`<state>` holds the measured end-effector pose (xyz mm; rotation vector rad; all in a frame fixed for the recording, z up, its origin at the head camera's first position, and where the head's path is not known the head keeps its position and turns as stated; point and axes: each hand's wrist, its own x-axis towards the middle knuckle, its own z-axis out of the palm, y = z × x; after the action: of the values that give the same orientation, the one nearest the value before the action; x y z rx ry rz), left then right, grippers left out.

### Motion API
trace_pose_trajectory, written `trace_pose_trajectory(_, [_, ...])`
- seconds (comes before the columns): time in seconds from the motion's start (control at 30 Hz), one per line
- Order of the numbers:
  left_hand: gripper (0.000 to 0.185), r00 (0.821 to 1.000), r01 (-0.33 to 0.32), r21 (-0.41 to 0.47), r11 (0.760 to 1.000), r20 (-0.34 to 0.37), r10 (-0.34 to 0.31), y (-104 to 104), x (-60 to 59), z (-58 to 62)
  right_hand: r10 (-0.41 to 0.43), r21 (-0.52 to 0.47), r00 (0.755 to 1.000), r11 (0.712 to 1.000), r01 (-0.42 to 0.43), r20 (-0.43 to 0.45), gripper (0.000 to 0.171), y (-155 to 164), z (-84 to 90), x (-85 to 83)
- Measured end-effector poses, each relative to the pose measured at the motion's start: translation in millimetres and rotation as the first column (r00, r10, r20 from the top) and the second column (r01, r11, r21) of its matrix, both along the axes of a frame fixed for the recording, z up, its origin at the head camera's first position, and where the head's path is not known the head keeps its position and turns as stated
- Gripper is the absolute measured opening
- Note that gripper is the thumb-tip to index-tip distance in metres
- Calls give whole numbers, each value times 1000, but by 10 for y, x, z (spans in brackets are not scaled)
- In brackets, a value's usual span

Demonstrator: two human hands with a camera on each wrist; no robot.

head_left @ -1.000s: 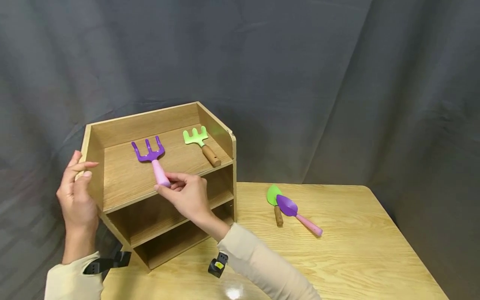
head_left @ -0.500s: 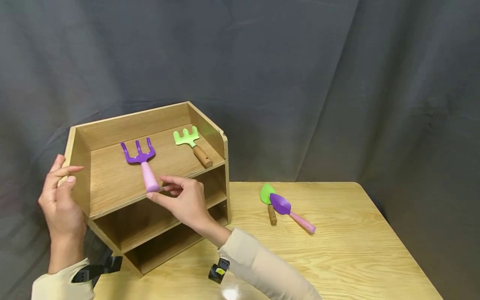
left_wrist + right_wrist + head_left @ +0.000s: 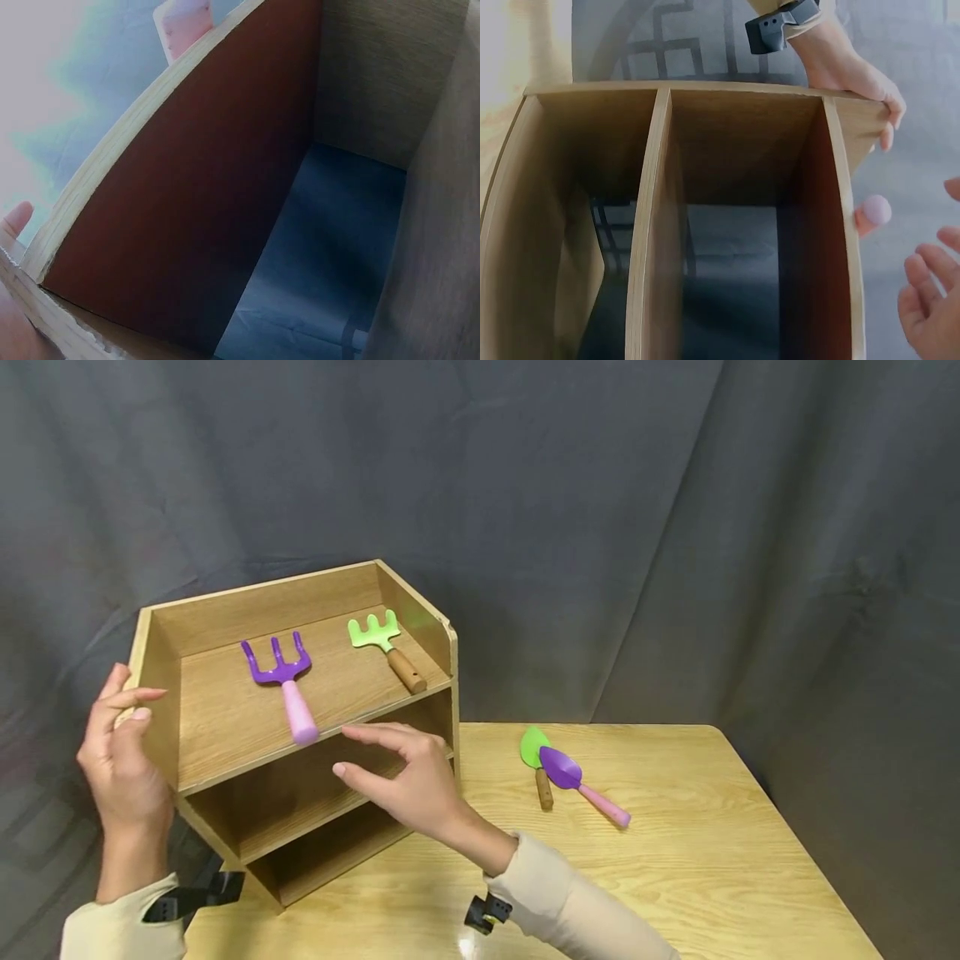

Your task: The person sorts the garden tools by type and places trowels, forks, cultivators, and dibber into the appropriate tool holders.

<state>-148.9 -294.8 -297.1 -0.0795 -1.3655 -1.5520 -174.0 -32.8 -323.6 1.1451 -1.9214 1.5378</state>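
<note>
Right hand (image 3: 408, 777) is hovering with fingers straight and apart, holding nothing, just below the pink handle of the purple fork (image 3: 285, 681), which is lying at the front edge of the wooden shelf's (image 3: 225, 727) top tier. Left hand (image 3: 123, 760) is resting flat-fingered against the shelf's left wall. A green rake (image 3: 386, 643) is lying near the top tier's right wall.

Wooden table (image 3: 675, 860) bears shelf unit (image 3: 225, 752), two trowels (image 3: 558, 768).

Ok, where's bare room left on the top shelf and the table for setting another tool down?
On the top shelf, bare wood lies left of the purple fork and between it and the green rake. The table is bare right of and in front of the two trowels. It is crowded by the shelf's front edge, where the right hand hovers.
</note>
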Motion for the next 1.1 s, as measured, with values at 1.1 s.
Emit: trace_pose_trajectory(1.1, [30,997,-58,-67,996,48,61,-14,14,-9,-106,118,886,977,177,-451,40,1232,-278,-143])
